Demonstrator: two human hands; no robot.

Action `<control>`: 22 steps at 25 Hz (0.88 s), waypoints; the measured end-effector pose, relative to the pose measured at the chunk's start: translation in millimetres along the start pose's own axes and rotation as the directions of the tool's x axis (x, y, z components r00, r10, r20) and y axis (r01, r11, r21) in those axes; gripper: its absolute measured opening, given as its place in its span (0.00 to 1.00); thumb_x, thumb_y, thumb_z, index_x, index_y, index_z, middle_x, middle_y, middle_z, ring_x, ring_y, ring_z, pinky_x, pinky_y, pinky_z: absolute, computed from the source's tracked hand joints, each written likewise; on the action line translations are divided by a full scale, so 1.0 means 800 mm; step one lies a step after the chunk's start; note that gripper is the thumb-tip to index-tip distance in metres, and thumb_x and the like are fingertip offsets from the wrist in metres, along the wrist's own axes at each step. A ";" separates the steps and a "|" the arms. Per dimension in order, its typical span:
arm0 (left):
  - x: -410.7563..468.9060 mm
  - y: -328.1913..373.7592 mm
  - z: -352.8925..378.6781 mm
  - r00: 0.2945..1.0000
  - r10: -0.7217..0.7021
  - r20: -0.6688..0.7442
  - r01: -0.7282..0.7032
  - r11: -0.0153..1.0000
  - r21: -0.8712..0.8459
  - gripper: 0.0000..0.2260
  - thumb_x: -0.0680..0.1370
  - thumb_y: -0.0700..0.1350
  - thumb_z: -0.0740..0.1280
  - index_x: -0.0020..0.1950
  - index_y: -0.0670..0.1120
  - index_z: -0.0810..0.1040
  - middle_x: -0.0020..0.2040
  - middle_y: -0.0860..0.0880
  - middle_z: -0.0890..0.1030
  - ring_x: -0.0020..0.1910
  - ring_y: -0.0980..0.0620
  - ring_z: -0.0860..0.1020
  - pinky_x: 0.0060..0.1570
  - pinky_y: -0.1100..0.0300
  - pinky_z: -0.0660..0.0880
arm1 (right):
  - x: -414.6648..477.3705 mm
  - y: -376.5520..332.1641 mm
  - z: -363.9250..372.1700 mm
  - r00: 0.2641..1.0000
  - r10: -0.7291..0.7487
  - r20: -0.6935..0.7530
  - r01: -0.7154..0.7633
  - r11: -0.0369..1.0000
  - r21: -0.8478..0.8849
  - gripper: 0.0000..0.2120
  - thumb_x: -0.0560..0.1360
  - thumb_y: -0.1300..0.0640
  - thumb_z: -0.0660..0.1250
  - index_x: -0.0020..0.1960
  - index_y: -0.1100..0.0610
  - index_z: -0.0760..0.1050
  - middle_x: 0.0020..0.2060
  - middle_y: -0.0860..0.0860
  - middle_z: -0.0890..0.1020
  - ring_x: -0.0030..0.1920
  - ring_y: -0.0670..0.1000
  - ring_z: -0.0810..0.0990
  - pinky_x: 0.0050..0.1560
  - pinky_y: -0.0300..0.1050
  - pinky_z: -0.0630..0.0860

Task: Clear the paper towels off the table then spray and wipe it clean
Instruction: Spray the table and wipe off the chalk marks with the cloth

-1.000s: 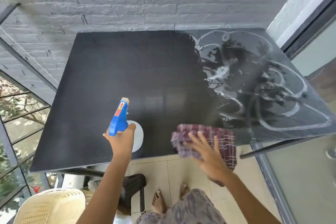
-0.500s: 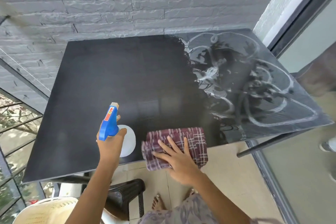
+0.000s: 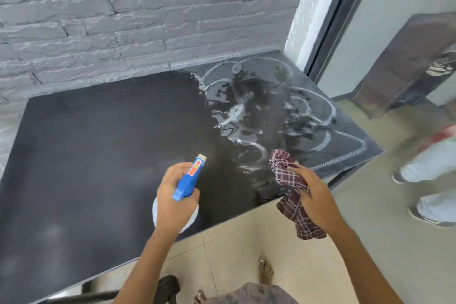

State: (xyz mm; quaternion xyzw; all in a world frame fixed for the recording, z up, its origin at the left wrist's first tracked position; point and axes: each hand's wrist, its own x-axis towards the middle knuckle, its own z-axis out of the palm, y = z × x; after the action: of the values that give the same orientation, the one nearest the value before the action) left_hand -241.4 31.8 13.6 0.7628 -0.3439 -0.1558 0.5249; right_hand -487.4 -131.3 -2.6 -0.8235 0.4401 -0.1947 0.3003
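Note:
The black table (image 3: 98,155) fills the middle of the view; its right part is dusty grey with white swirl marks (image 3: 283,111). My left hand (image 3: 172,195) grips a spray bottle (image 3: 190,177) with a blue trigger head and white body, nozzle pointing toward the marked area. My right hand (image 3: 313,195) holds a bunched maroon checked cloth (image 3: 291,187) lifted just above the table's near right edge. No paper towels are in sight.
A grey stone-brick wall (image 3: 123,20) backs the table. A glass door frame (image 3: 333,20) stands at the right. Another person's legs and shoes (image 3: 427,180) are on the floor at far right. A dark stool (image 3: 167,286) sits under the near edge; my bare feet are below.
My right hand lifted the cloth off the near edge, bunched it, and moved right. My left hand brought the spray bottle rightward toward the marked area. The view turned right.

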 end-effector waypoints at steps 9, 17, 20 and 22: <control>-0.005 0.038 0.147 0.969 -0.243 0.053 0.220 0.938 0.268 0.11 0.66 0.32 0.62 0.31 0.47 0.65 0.28 0.51 0.68 0.26 0.53 0.64 0.26 0.65 0.60 | 0.046 0.077 -0.140 0.990 -0.031 -0.139 0.025 0.999 -0.042 0.28 0.71 0.78 0.59 0.65 0.56 0.71 0.66 0.51 0.72 0.65 0.50 0.70 0.65 0.35 0.61; -0.015 0.040 0.174 0.908 -0.368 -0.201 0.407 0.889 0.209 0.09 0.66 0.31 0.62 0.31 0.44 0.66 0.27 0.49 0.67 0.27 0.48 0.63 0.28 0.60 0.62 | 0.104 0.085 -0.166 0.984 -0.175 -0.044 0.176 0.984 0.017 0.28 0.71 0.77 0.59 0.66 0.55 0.71 0.66 0.52 0.72 0.66 0.52 0.70 0.69 0.44 0.62; -0.003 0.048 0.173 0.877 -0.401 -0.265 0.453 0.873 0.179 0.06 0.66 0.32 0.62 0.36 0.43 0.72 0.28 0.49 0.69 0.26 0.49 0.64 0.28 0.60 0.62 | 0.126 0.075 -0.162 0.971 -0.237 0.004 0.237 0.971 0.045 0.28 0.71 0.77 0.59 0.66 0.55 0.70 0.67 0.51 0.71 0.67 0.50 0.69 0.68 0.41 0.61; 0.010 0.051 0.171 0.857 -0.414 -0.308 0.478 0.861 0.173 0.03 0.66 0.33 0.62 0.35 0.40 0.70 0.27 0.48 0.66 0.26 0.49 0.61 0.27 0.61 0.60 | 0.138 0.065 -0.156 0.963 -0.269 0.016 0.268 0.962 0.060 0.29 0.71 0.77 0.59 0.67 0.55 0.70 0.67 0.51 0.71 0.67 0.49 0.68 0.69 0.43 0.61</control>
State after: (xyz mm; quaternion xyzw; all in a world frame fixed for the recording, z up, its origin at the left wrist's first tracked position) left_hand -332.8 -77.4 -2.9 0.8939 -0.1010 -0.1292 0.4171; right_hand -532.8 -287.2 61.5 -0.8690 0.3149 -0.2361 0.2998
